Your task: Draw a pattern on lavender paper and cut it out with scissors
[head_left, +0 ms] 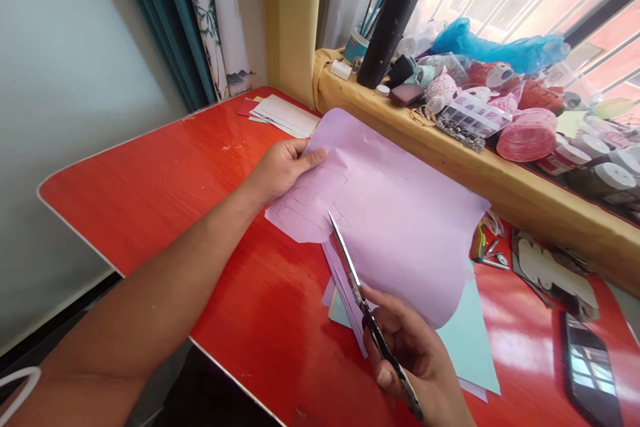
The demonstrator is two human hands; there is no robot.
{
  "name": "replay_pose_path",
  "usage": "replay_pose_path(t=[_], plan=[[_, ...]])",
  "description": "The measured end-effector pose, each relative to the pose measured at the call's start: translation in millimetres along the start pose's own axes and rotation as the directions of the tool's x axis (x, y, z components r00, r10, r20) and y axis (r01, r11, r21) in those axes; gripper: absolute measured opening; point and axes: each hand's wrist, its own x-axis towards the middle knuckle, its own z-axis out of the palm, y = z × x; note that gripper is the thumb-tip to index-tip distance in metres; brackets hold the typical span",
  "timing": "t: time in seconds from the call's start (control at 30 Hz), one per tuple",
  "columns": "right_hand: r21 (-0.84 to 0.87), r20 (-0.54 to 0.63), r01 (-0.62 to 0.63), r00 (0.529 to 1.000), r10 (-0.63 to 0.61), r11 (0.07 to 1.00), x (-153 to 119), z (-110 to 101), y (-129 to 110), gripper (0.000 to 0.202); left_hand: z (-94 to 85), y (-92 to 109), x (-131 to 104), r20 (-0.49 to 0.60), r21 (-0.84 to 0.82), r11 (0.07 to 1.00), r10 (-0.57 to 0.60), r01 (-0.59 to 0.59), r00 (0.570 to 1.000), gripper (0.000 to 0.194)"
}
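Observation:
A large sheet of purple paper [400, 213] with rounded corners and thin drawn lines is held up over the red table. My left hand [287, 167] pinches its left side, thumb on top and the fingers hidden beneath. My right hand [410, 347] grips a pair of scissors [351, 273] by the dark handles. The blades point up and left, lying against the paper's lower edge near the drawn lines. They look nearly closed. Beneath the sheet, light blue paper [470, 333] and more purple paper show in part.
On the red table [150, 167] lie white cards [287, 115] at the back, a phone [593, 367] and a grey tool-like item [555, 273] at the right. The window ledge [550, 207] holds a black flask [390, 27], a blue plastic bag [500, 47], a clear compartment box [474, 113] and several jars.

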Motion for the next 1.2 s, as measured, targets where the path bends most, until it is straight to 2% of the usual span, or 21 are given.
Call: replay_pose_path(t=[0.1, 0.17, 0.27, 0.33, 0.43, 0.5, 0.53, 0.6, 0.67, 0.77, 0.97, 1.07, 1.2], plan=[[0.019, -0.022, 0.03, 0.999, -0.029, 0.999, 1, 0, 3, 0.067, -0.8, 3, 0, 0.078, -0.104, 0.989, -0.096, 0.104, 0.992, 0.047], [0.076, -0.026, 0.038, 0.999, -0.036, 0.996, 2, 2, 5, 0.066, -1.7, 5, -1, 0.152, -0.176, 0.974, -0.114, 0.141, 0.982, 0.052], [0.135, -0.058, 0.075, 0.996, -0.068, 0.988, 5, 3, 6, 0.063, -2.7, 7, -2, 0.259, -0.256, 0.957, -0.067, 0.136, 0.963, 0.063], [0.137, -0.104, 0.102, 0.991, -0.088, 0.985, 7, 4, 5, 0.06, -1.8, 8, -4, 0.33, -0.304, 0.946, -0.009, 0.115, 0.944, 0.08], [0.125, -0.162, 0.099, 0.984, -0.078, 0.987, 12, 6, 1, 0.058, 3.6, 8, -10, 0.484, -0.326, 0.939, 0.061, 0.114, 0.873, 0.101], [0.121, -0.18, 0.082, 0.982, -0.059, 0.989, 14, 7, -2, 0.06, 10.3, 6, -14, 0.558, -0.294, 0.95, 0.08, 0.106, 0.826, 0.101], [0.124, -0.189, 0.088, 0.98, -0.063, 0.988, 14, 8, -3, 0.061, 14.4, 5, -17, 0.573, -0.279, 0.955, 0.077, 0.106, 0.816, 0.096], [0.133, -0.201, 0.082, 0.978, -0.054, 0.988, 14, 10, -5, 0.065, 23.3, 2, -21, 0.539, -0.242, 0.963, 0.031, 0.119, 0.842, 0.083], [0.138, -0.21, 0.064, 0.977, -0.034, 0.988, 13, 12, -7, 0.068, 31.8, -1, -24, 0.448, -0.214, 0.963, -0.054, 0.165, 0.892, 0.065], [0.144, -0.234, 0.034, 0.972, 0.001, 0.989, 11, 13, -9, 0.072, 40.2, -2, -25, 0.338, -0.223, 0.949, -0.139, 0.223, 0.931, 0.052], [0.164, -0.22, -0.012, 0.974, 0.048, 0.986, 10, 15, -8, 0.075, 43.6, 1, -26, 0.243, -0.276, 0.931, -0.171, 0.237, 0.955, 0.043], [0.157, -0.198, -0.031, 0.978, 0.062, 0.987, 10, 15, -8, 0.074, 44.9, 0, -26, 0.201, -0.277, 0.923, -0.216, 0.267, 0.955, 0.035], [0.153, -0.224, -0.028, 0.973, 0.062, 0.988, 10, 14, -5, 0.073, 47.1, -1, -26, 0.191, -0.3, 0.908, -0.243, 0.292, 0.951, 0.031]])
